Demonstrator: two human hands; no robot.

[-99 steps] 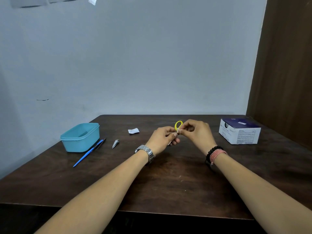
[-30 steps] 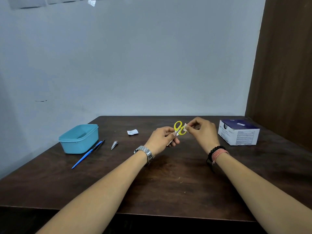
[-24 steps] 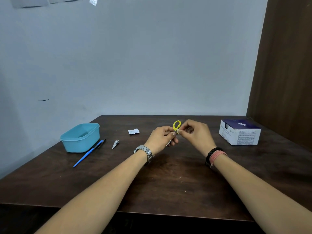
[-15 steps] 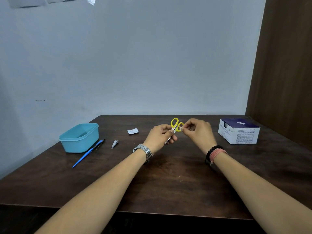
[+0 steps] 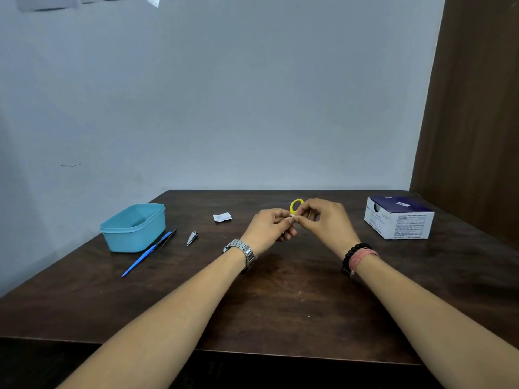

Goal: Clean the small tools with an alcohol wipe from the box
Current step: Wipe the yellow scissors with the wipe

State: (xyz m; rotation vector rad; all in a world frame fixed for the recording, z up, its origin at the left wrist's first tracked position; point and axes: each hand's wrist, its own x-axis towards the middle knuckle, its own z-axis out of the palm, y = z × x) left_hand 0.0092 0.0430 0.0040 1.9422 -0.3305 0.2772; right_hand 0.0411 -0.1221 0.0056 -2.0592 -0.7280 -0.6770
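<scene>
Small scissors with yellow handles (image 5: 296,206) are held above the middle of the table. My left hand (image 5: 271,227) grips them by the blades, which are mostly hidden in its fingers. My right hand (image 5: 323,220) pinches a small white alcohol wipe (image 5: 292,218) against the scissors just below the handles. The blue and white wipe box (image 5: 398,217) stands at the right. A silver nail clipper (image 5: 192,238) and a blue-handled tool (image 5: 148,252) lie on the table at the left.
A turquoise plastic tub (image 5: 133,227) stands at the left, beside the blue tool. A torn white wipe wrapper (image 5: 222,217) lies behind the clipper. The dark wooden table (image 5: 280,299) ends at a wall behind and a brown panel on the right.
My right hand has been sliding the wipe back and forth along the scissors; the scissors have turned so that only one yellow loop shows now. The things on the table have not moved.
</scene>
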